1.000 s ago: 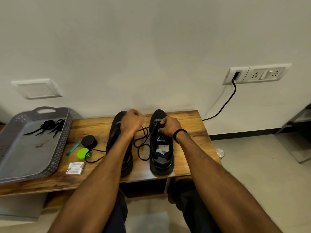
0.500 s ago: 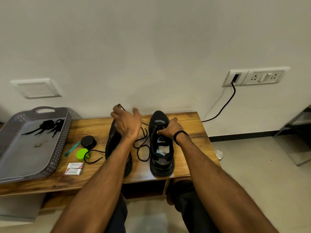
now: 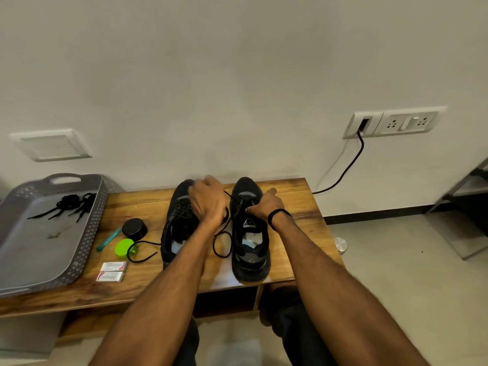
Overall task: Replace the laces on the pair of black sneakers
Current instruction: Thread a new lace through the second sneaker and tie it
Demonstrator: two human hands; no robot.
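Two black sneakers stand side by side on the wooden table [image 3: 295, 207], toes toward the wall. The left sneaker [image 3: 175, 228] is laced; its lace end trails left across the table. My left hand [image 3: 207, 200] hovers over it with curled fingers and pinches a black lace [image 3: 223, 243] that runs to the right sneaker [image 3: 249, 249] and loops between the shoes. My right hand [image 3: 261, 206], with a black wristband, grips the right sneaker's upper by the eyelets, thumb on the tongue side.
A grey perforated tray [image 3: 87, 233] at the left holds a bundle of black laces [image 3: 70, 204]. Near it lie a black round cap [image 3: 134, 228], a green lid [image 3: 124, 248], a teal stick [image 3: 108, 240] and two small packets [image 3: 112, 272]. A black cable [image 3: 351, 167] hangs from the wall socket.
My left hand has dropped from its raised position back down and toward the right sneaker, bringing the lace with it. My right hand stays on the right sneaker.
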